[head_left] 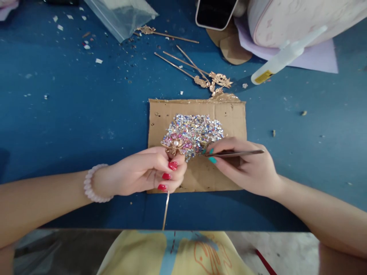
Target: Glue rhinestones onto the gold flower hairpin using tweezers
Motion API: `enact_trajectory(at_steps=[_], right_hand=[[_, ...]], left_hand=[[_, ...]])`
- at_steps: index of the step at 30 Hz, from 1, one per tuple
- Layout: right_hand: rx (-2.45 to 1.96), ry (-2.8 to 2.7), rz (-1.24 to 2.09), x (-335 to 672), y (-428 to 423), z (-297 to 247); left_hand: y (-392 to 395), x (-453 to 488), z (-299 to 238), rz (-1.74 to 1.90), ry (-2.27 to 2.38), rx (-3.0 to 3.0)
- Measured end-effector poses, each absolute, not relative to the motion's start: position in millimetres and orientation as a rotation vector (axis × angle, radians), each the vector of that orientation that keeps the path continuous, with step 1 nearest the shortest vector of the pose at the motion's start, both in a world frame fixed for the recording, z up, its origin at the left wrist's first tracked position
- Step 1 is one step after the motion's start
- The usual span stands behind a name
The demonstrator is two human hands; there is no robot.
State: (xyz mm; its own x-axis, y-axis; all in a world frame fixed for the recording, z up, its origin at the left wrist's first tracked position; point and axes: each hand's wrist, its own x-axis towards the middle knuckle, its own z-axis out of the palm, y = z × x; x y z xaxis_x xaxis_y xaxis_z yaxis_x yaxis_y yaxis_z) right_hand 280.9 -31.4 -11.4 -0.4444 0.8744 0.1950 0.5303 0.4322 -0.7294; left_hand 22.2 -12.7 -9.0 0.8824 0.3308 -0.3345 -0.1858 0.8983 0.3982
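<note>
My left hand is closed around the stem of a gold hairpin, whose flower head with pink petals and a pearl centre shows above my fingers. The stem points down past the table's front edge. In my right hand a pair of tweezers is pinched, tips toward the flower. Beneath both lies a heap of small shiny chips, blue, silver and pink, on a cardboard sheet. Whether the tweezer tips hold a chip is too small to tell.
Behind the cardboard lie several gold hairpins. A clear plastic bag, a phone, a white glue bottle and a pale rounded case stand further back. Loose white flakes dot the blue table.
</note>
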Motion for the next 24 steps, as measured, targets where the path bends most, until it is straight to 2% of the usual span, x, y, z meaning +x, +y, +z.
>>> enact_trajectory(at_steps=[24], right_hand=[[-1.167, -2.118, 0.819, 282.0, -31.5, -12.0]], left_hand=[[-11.6, 24.2, -8.7, 0.271, 0.422, 0.382]])
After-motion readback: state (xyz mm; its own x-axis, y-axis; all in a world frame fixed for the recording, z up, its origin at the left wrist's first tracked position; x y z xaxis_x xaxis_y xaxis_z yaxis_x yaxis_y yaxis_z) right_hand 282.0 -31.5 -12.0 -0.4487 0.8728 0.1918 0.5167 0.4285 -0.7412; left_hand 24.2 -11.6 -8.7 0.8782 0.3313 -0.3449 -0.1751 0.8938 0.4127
